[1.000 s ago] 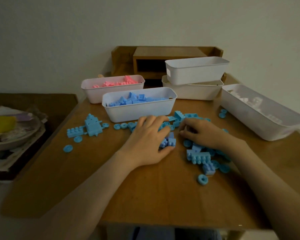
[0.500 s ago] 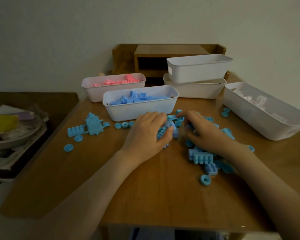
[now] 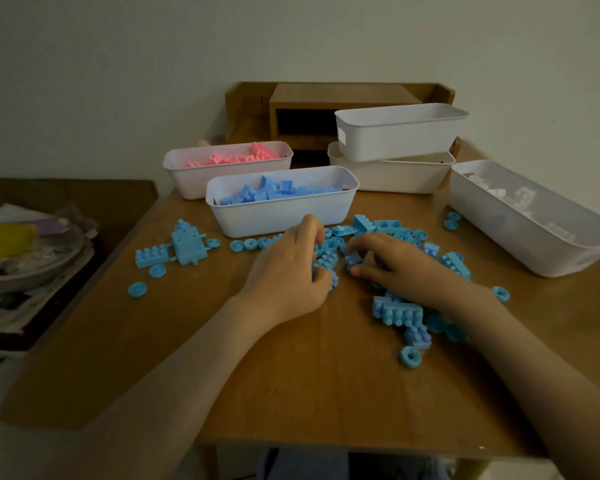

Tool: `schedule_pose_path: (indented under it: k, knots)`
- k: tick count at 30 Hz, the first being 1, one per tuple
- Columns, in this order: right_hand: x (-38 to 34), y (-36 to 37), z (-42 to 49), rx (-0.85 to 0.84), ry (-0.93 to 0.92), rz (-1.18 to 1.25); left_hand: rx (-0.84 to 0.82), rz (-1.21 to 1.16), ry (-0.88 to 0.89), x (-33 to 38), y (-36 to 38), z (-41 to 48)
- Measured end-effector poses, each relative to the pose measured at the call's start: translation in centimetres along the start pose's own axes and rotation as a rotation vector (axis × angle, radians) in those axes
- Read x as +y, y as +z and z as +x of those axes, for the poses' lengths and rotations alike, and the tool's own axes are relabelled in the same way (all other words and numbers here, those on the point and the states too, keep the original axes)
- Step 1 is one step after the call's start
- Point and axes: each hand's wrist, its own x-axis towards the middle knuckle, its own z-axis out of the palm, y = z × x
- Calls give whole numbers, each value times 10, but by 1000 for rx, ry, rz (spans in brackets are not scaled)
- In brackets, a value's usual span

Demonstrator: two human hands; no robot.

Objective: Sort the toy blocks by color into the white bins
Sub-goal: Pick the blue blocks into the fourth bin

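A single blue wheel (image 3: 410,356) lies nearest on the wooden surface (image 3: 291,393). Just beyond it, a heap of loose blue blocks (image 3: 397,311) lies beneath the right wrist. The right hand (image 3: 406,268) pinches a small blue block (image 3: 353,260) between thumb and fingers. Just beside it, the left hand (image 3: 288,275) has its fingers curled round a block cluster (image 3: 324,263), also blue. An assembled blue piece (image 3: 184,247) lies well apart to the left. Directly behind the hands stands the front bin (image 3: 281,213), which holds blue blocks. Behind that bin, the rear bin (image 3: 187,178) holds pink blocks (image 3: 236,156). To the right, the long bin (image 3: 534,237) holds white blocks. Farthest back, an upper bin (image 3: 395,136) rests askew on a lower bin (image 3: 388,176).
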Motion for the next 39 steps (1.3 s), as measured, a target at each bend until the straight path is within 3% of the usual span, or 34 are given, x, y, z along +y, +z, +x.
schedule_pose_path:
  k: [9, 18, 21, 28, 31, 34, 39]
  knots:
    - [0, -1, 0, 40, 37, 18, 17, 254, 80, -10, 5, 2]
    - [-3, -4, 1, 220, 11, 107, 42, 285, 165, -6, 19, -2]
    - [-4, -16, 13, 235, -71, 52, 145, 297, 172, -3, 12, 5]
    - [-25, -44, 80, 252, -80, 31, 329, 192, -133, -30, -40, 60]
    - [-32, -29, 111, 250, -41, 85, 215, 175, -303, -57, -47, 82]
    - [-35, -11, 133, 162, -2, -23, 48, 97, -440, -73, -48, 92]
    - [-38, -8, 132, 36, 27, -256, 19, 171, -369, -72, -49, 89]
